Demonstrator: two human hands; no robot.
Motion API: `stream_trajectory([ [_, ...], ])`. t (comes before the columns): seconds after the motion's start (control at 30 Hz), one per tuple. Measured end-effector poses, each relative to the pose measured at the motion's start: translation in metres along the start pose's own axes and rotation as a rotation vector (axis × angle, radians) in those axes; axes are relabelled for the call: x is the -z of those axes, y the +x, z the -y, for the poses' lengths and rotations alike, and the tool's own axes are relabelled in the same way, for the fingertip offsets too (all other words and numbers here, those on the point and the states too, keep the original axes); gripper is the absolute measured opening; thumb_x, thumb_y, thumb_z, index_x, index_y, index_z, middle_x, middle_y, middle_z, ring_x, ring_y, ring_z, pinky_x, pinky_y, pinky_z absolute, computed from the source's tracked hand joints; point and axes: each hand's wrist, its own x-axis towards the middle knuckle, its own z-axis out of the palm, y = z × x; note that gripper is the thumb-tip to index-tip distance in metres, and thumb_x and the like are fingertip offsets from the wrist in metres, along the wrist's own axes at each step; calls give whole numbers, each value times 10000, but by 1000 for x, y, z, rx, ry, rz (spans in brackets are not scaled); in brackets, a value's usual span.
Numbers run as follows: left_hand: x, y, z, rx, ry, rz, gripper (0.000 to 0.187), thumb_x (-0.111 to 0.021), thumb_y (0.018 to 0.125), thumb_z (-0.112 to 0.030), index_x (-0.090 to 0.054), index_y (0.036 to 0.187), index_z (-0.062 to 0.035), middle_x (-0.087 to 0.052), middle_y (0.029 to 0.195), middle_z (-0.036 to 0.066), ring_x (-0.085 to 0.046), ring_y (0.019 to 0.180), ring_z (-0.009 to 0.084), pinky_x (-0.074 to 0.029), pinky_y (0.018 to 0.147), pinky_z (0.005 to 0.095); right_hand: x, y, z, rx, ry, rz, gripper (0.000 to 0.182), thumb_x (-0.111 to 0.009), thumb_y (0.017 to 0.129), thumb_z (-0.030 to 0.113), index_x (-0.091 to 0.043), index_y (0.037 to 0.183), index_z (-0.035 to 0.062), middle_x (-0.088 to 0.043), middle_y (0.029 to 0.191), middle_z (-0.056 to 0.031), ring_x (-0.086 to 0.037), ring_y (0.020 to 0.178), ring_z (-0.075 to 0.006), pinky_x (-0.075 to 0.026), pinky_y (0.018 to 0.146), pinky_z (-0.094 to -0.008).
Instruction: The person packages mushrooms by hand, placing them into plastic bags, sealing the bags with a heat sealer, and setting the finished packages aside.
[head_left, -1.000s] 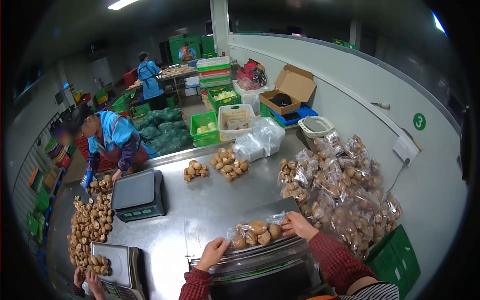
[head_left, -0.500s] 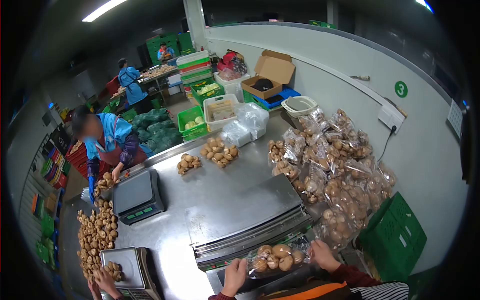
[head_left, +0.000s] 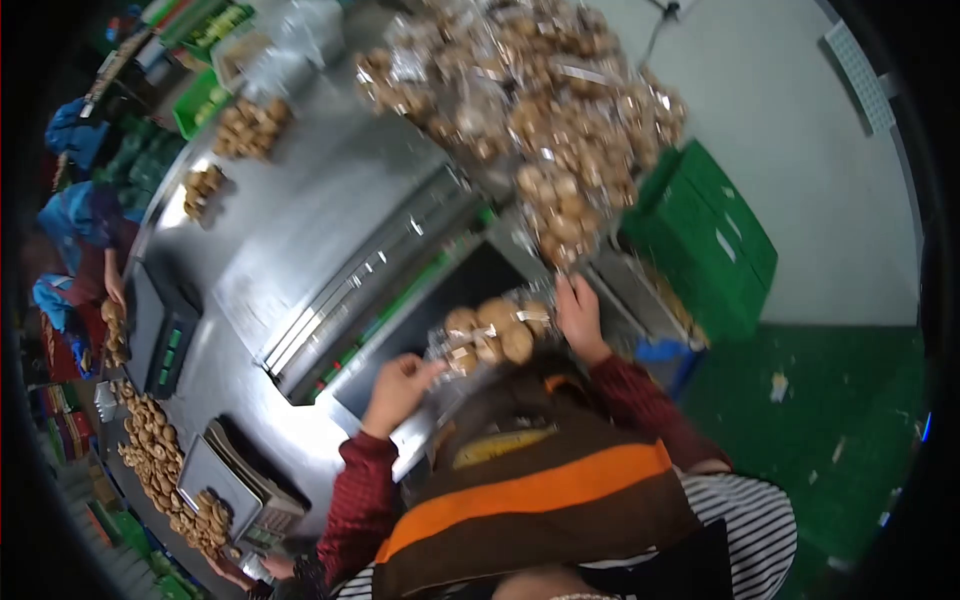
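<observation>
We can read no text — the yellow patch [head_left: 503,447] on the brown apron [head_left: 545,530] and white labels [head_left: 726,246] on the green crate [head_left: 690,265] are blurred.

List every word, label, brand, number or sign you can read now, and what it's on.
None can be read.
Held bag of mushrooms: no readable print.
Yellow patch on the apron: too blurred.
Pale labels on the green crate: too blurred.
Far scale and near scale, front panels: too small and blurred.
</observation>
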Motion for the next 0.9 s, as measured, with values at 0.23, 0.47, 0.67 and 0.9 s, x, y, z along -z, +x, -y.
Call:
stream_trajectory([
  [0.23,-34,7,13,-16,-324,-382,352,-484,1030,-247,-504,743,-43,-414,644,-71,-341,598,38,-300,515,251,-11,-6,-23,10,76,-61,363,-555,998,234,-419,722,42,-396,635,39,-340,623,-50,-320,533,-267],
  [0.47,-39,35,15,-240,619,-800,280,-587,958,-194,-531,731,-41,-581,617,176,-563,520,361,-415,482,483,22,8,-36,264,-360,-260,327,-581,968,181,-425,743,2,-405,585,-113,-339,550,-147,-344,515,-328],
  [0.67,-42,71,-2,-483,872,-761,253,-628,907,-161,-524,692,-76,-597,668,98,-592,615,297,-458,551,430,-36,34,-97,207,-573,-459,318,-549,964,279,-462,779,36,-553,706,-268,-553,725,-486,-416,587,-525],
  [0.9,-72,53,-25,-406,-261,-198,97,-567,833,-6,-561,745,-46,-570,719,57,-507,625,177,-409,586,346,-18,-46,-47,-399,791,749,253,-585,939,208,-592,1147,63,-626,1035,11,-602,966,-155,-499,872,-320],
])
